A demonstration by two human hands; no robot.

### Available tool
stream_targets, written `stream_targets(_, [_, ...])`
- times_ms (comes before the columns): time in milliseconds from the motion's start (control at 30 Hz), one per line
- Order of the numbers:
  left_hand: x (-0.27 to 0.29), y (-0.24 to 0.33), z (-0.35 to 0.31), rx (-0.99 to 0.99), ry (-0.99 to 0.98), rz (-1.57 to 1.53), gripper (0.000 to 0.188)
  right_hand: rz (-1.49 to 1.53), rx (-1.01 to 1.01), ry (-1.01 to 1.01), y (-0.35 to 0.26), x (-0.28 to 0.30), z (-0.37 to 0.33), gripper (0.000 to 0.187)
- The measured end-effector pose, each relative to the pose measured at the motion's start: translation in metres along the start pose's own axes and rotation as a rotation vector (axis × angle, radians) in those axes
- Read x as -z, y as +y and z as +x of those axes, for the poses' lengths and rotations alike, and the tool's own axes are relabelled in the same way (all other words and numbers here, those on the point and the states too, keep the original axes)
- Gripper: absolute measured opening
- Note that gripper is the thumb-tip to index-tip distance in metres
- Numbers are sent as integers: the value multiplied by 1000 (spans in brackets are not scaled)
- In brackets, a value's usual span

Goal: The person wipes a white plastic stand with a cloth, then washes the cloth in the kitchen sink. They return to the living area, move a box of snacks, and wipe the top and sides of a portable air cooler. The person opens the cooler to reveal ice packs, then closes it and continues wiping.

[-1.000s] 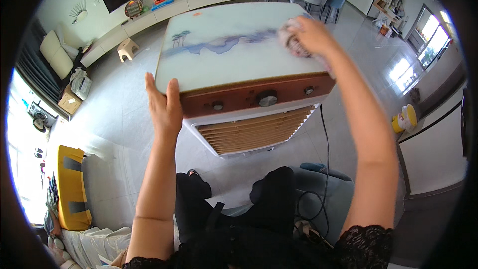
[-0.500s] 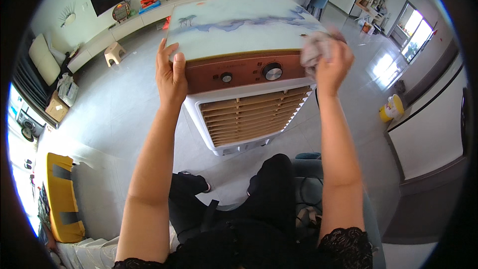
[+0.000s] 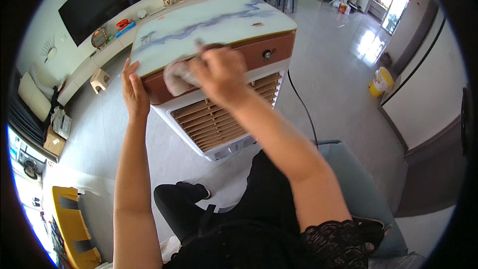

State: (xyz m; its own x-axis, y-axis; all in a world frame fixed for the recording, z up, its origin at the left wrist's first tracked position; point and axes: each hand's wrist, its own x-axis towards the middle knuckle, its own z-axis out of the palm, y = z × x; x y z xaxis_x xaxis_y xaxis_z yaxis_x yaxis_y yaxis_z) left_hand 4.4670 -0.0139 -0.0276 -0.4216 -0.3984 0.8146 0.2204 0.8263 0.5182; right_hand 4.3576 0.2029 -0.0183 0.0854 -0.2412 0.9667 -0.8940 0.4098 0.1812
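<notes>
An air cooler [image 3: 271, 47] stands in front of me, with a pale glass top [image 3: 209, 22] painted with blue hills, a copper-brown front panel and a slatted grille [image 3: 209, 124]. My left hand [image 3: 135, 92] lies against its front left corner, fingers stretched along the side and thumb up. In my closed right hand [image 3: 221, 72] is a bunched greyish-pink cloth [image 3: 177, 77], pressed against the left part of the brown panel. One silver knob [image 3: 267, 54] shows at the panel's right; my blurred right hand covers the panel's middle.
A black cord [image 3: 303, 107] trails on the floor right of the cooler. Beside me on the right is a blue-grey seat [image 3: 348, 184]. A yellow bucket [image 3: 381, 82] stands farther right, a small stool [image 3: 99, 80] at left, and a low cabinet [image 3: 79, 79] runs along the far wall.
My right hand has swept the cloth from the panel's right end leftward across the front. My left hand stays on the cooler's left corner. The view has shifted to the right.
</notes>
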Motion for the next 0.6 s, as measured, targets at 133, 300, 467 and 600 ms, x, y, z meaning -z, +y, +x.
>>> stream_targets(133, [3, 3, 3, 20, 41, 29, 44, -221, -462, -90, 115, 51, -40, 31])
stream_targets(300, [-6, 1, 1, 17, 44, 6, 42, -216, -723, -4, 140, 51, -51, 23])
stream_targets(467, [7, 6, 3, 53, -13, -10, 49, -127, -386, -16, 55, 34, -18, 22])
stream_targets(600, [11, 9, 4, 125, -62, -152, 51, -81, -255, 63, -3, 8, 3, 29])
